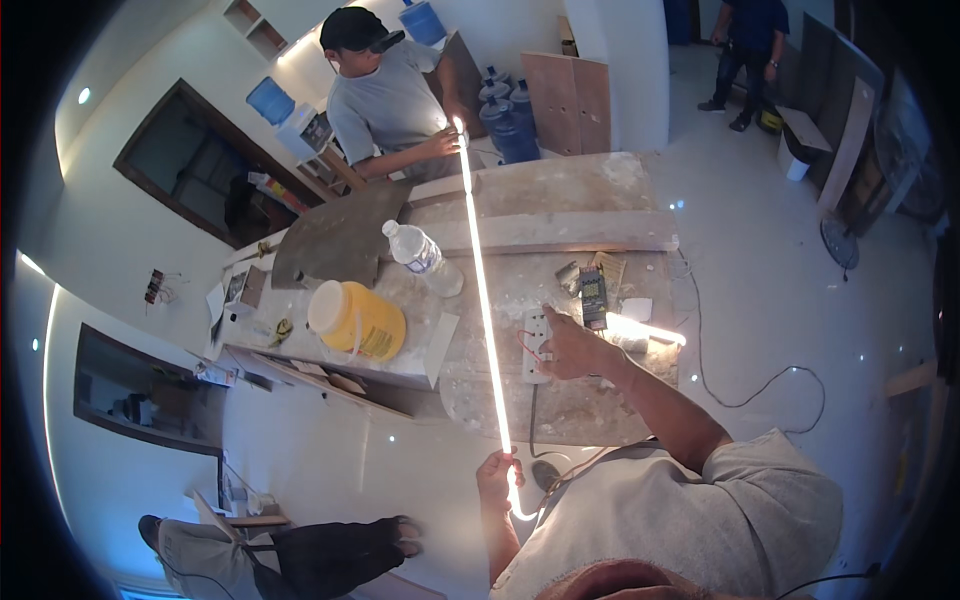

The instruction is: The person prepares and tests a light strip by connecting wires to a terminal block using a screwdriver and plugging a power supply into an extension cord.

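Observation:
A long glowing LED light strip (483,300) stretches over the worktable. My left hand (496,480) is closed around its near end, and a short tail of the strip curls below the hand. My right hand (575,347) lies over a white power strip (534,372), its index finger stretched toward the power strip's far end. Thin red wire (524,343) loops at the power strip's left side. Next to my right hand sits a black box with a printed label (593,295). Across the table, a person in a cap (390,105) holds the strip's far end.
On the dusty table (560,185) stand a plastic bottle (422,258) and a yellow tub (357,320). Another lit piece (645,330) lies right of my hand. A cable (745,402) trails over the floor. Others are at the lower left (300,555) and upper right (748,50).

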The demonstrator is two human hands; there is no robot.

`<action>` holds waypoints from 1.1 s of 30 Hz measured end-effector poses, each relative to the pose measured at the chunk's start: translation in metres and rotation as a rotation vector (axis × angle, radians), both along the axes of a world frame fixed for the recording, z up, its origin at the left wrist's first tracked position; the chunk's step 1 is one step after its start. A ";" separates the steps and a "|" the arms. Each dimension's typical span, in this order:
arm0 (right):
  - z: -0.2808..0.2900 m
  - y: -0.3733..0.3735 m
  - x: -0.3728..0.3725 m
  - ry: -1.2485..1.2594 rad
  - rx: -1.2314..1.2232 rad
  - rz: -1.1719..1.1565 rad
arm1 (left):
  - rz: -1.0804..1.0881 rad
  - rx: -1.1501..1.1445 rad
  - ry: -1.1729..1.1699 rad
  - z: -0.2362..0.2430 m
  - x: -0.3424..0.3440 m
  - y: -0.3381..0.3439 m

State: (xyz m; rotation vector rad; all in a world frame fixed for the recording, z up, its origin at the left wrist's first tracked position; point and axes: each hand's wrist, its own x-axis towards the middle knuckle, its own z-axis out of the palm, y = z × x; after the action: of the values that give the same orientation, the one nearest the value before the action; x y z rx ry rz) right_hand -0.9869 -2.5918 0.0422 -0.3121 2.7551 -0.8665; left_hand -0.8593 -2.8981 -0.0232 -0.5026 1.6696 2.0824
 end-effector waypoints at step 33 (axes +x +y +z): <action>0.014 -0.001 0.003 -0.016 0.055 0.007 | -0.022 -0.032 0.011 -0.001 -0.005 0.000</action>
State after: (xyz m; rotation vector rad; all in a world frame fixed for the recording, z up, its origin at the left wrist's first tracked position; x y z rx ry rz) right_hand -0.9835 -2.5926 0.0559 -0.3033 2.7562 -0.7860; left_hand -0.8645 -2.8986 -0.0245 -0.4820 1.7090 2.0499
